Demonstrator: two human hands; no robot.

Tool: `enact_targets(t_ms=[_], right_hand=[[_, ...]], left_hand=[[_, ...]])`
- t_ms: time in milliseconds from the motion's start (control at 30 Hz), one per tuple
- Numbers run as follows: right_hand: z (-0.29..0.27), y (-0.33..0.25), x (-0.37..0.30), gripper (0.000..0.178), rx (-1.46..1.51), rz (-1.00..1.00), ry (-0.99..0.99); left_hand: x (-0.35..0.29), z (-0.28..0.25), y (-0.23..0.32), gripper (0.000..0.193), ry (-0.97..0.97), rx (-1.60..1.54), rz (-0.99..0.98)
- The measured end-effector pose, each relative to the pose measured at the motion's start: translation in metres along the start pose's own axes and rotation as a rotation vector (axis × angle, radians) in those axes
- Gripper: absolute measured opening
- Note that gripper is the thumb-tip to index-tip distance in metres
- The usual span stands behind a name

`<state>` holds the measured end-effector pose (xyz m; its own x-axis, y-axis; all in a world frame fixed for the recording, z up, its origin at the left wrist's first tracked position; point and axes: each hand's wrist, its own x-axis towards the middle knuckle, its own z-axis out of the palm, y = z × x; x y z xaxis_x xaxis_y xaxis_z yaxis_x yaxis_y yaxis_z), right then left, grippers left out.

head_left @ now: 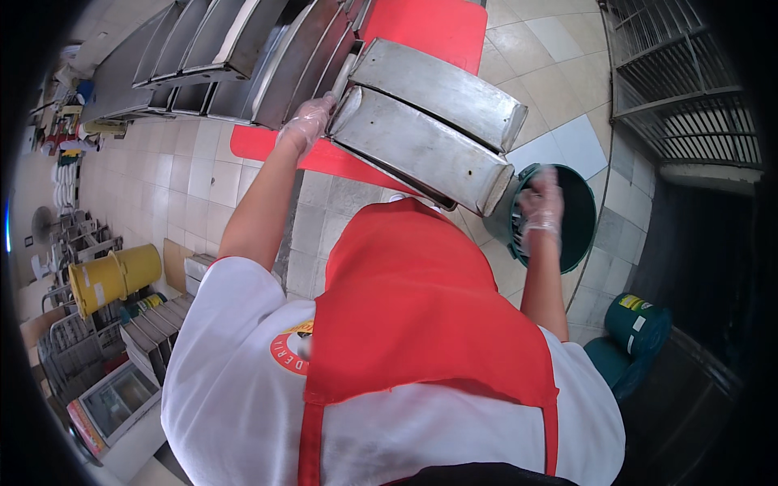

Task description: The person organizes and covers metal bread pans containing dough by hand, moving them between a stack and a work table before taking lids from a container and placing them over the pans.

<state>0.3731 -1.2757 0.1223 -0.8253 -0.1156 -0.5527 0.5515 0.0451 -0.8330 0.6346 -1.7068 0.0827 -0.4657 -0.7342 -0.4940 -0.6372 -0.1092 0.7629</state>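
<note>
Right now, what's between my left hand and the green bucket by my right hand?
In the head view, the nearer long metal pan lies between your left hand and that green bucket.

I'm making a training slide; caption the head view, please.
A gloved left hand at long metal pans on a red surface; a gloved right hand, blurred, at a dark green bucket.

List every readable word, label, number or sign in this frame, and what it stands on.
White shirt: lettering on a round red badge, partly covered by the red apron; wording not copied here.
Green bucket, lower right: yellow label and white label, too small to read.
Yellow bin, left: pale patch, too small to read.
Metal pans: none visible.
</note>
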Motion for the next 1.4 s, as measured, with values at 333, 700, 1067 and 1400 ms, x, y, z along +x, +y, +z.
enact_targets(t_ms=[333,700,1067,1400], right_hand=[[0.012,0.040,-0.020,0.038,-0.060,0.208,-0.402],[0.005,0.059,-0.007,0.041,-0.079,0.118,-0.414],[0.004,0.038,0.003,0.059,-0.246,-0.007,-0.201],[0.076,0.067,0.003,0.070,-0.724,-0.299,0.008]], left_hand=[[-0.051,0.016,0.068,0.049,-0.069,0.784,0.207],[-0.034,0.023,0.074,0.045,-0.146,0.949,-0.014],[-0.040,0.014,0.056,0.085,0.163,0.763,0.355],[-0.002,0.007,0.029,0.068,-0.089,0.404,0.049]])
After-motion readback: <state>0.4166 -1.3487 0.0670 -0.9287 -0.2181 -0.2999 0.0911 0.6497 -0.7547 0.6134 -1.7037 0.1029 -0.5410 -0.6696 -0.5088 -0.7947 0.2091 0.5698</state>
